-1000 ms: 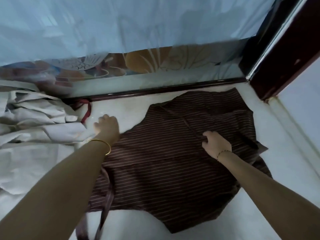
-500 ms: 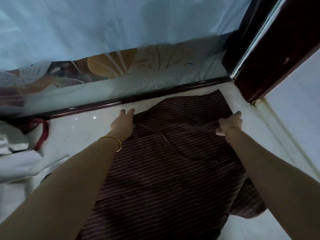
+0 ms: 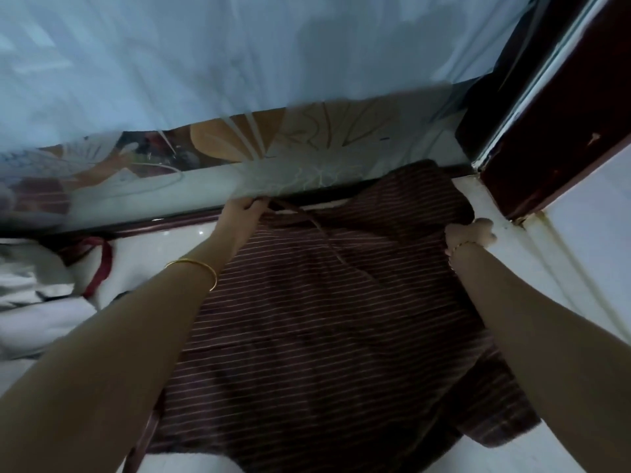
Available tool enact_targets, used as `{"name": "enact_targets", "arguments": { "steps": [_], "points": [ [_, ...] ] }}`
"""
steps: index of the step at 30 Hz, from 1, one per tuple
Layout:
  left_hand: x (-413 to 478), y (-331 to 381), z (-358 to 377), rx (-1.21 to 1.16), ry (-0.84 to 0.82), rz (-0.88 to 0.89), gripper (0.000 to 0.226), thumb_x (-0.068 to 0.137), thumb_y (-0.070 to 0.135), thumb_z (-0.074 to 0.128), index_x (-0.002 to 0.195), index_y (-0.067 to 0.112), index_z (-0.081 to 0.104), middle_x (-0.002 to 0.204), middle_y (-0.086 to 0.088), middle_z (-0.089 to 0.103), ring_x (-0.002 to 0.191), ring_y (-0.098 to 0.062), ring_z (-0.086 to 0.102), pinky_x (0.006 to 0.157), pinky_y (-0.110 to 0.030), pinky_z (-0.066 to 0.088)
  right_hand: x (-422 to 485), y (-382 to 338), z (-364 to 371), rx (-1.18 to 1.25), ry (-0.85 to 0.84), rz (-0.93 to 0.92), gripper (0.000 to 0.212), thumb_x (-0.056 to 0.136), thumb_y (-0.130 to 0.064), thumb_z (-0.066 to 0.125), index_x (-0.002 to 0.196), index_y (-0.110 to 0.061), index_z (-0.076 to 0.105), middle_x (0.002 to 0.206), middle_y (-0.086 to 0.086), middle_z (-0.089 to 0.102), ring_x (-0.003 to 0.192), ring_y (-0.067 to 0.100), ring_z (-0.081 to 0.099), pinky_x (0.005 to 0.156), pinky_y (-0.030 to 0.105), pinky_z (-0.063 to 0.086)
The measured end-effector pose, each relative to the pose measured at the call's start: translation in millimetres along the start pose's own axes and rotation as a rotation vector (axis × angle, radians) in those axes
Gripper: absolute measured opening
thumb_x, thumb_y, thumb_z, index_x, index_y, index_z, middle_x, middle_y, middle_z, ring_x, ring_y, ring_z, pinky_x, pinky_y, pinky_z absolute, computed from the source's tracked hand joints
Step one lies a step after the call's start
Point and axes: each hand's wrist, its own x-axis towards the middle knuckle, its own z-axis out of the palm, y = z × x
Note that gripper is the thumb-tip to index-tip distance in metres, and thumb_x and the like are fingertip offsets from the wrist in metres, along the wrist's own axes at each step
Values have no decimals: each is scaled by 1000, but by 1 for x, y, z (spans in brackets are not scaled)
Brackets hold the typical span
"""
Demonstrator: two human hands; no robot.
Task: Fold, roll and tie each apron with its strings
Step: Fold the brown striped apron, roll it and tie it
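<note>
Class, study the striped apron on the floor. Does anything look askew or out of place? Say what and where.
The striped apron lies crooked: its far edge is pushed up against the sheer curtain, and a strap trails diagonally across the cloth from the left hand. The right hand grips the far right corner.

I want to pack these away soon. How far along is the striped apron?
Early. Done: the striped apron lies spread on the floor. In hand: the left hand and right hand grip its far corners, seemingly for a first fold. Left: folding, rolling, tying; its string lies loose across it. The pale cloth heap at left is not rolled either.
</note>
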Motion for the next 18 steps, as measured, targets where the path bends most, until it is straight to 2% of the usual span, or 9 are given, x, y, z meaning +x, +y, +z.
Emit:
{"name": "enact_targets", "arguments": {
  "steps": [1,2,5,7,8,10,13,15,18],
  "points": [
    [-11,2,-3,20,-93,17,23,94,27,54,101,12,71,99,-3,69,89,-19,60,77,-29,44,-9,2,-1,-29,68,-67,61,90,-19,51,144,-12,25,146,12,28,123,30,42,83,31,34],
    [-22,2,-7,71,-227,42,22,94,28,54,102,17,71,106,2,68,95,-15,59,81,-28,43,-17,3,-1,-20,103,-148,59,91,-13,49,145,-12,24,146,12,25,122,30,42,94,30,37],
    [-57,1,-11,274,-682,6,35,81,52,60,106,30,71,116,11,65,105,-8,57,90,-28,44,-47,5,-1,14,105,-533,62,85,0,48,143,-14,31,146,10,27,121,25,42,102,30,38],
    [-76,-7,-5,439,-889,-49,34,82,51,62,110,32,69,112,13,66,101,-5,57,92,-26,45,-59,8,7,-187,43,-862,66,78,6,49,140,-13,37,143,12,34,124,25,39,107,32,33],
    [-83,-13,0,504,-950,-60,30,85,45,63,111,31,69,110,15,66,100,-3,57,89,-24,45,-65,9,12,-358,-7,-1016,68,77,6,51,140,-14,38,143,13,35,127,29,36,109,38,34],
    [-94,-24,9,563,-963,-58,26,85,40,65,109,29,69,106,13,66,96,-3,58,78,-19,46,-83,9,21,-759,-149,-1226,67,80,4,54,141,-20,38,150,11,26,137,34,24,111,49,31],
    [-104,-31,14,594,-902,-28,23,88,35,62,105,20,68,98,1,68,86,-10,64,67,-18,48,-97,19,31,-1230,-373,-1302,52,87,-4,53,134,-25,46,154,3,19,144,31,4,115,50,18],
    [-107,-30,10,595,-850,-34,22,91,31,58,102,14,66,91,3,69,77,-7,66,62,-17,47,-99,27,33,-1398,-437,-1255,43,88,-6,52,127,-23,51,151,1,26,144,29,5,115,53,15],
    [-108,-26,1,652,-822,-62,23,93,30,56,96,8,63,79,11,65,69,-5,64,58,-17,47,-94,37,31,-1515,-410,-1181,49,87,-7,55,133,-20,43,145,2,35,142,27,15,113,54,16]
  ]
}}
